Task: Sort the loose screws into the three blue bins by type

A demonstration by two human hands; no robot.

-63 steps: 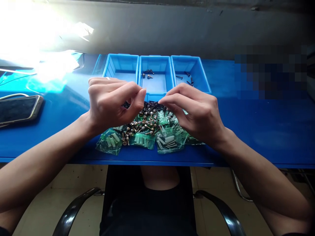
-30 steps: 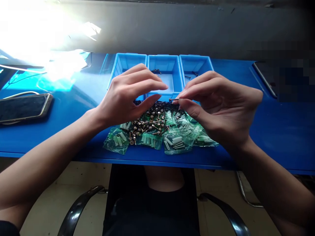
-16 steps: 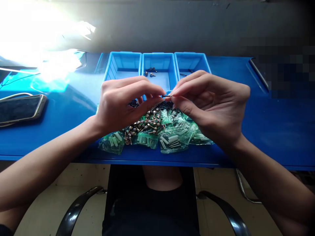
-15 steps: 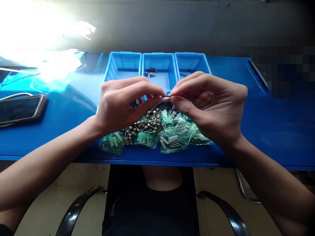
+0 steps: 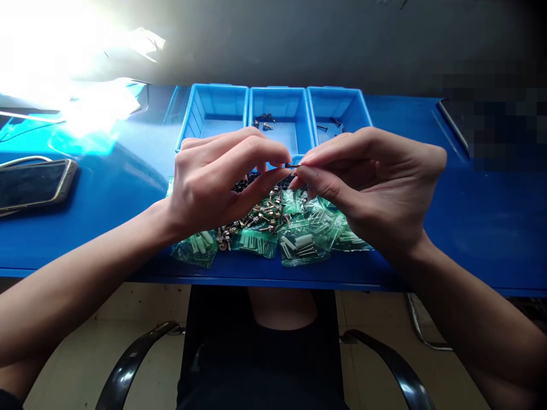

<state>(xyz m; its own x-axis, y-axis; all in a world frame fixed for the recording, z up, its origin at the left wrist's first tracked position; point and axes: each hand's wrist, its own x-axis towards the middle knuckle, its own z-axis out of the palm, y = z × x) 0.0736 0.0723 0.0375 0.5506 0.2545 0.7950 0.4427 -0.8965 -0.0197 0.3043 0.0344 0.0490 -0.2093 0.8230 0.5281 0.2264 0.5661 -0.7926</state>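
A thin dark screw (image 5: 292, 165) is pinched end to end between my two hands. My left hand (image 5: 222, 176) grips one end with thumb and forefinger, and my right hand (image 5: 371, 182) closes its thumb and fingertips on the other. Beneath them lies a pile of loose hex-head screws (image 5: 260, 217) and dark screws (image 5: 243, 185), partly hidden by my left hand. Along the near side of the pile are clear greenish packets (image 5: 304, 244) holding white wall plugs and screws. One such packet (image 5: 197, 248) lies below my left wrist.
Behind my hands stand three blue bins: a left bin (image 5: 220, 94), a middle bin (image 5: 280, 95) with a few hex-head screws, and a right bin (image 5: 337, 98) with several dark screws. A phone (image 5: 34, 183) with a white cable lies left on the blue table (image 5: 482, 228).
Both hands stay pinched on the screw. My right hand has shifted slightly right, uncovering more of the right bin's screws. The whole view has moved a little.
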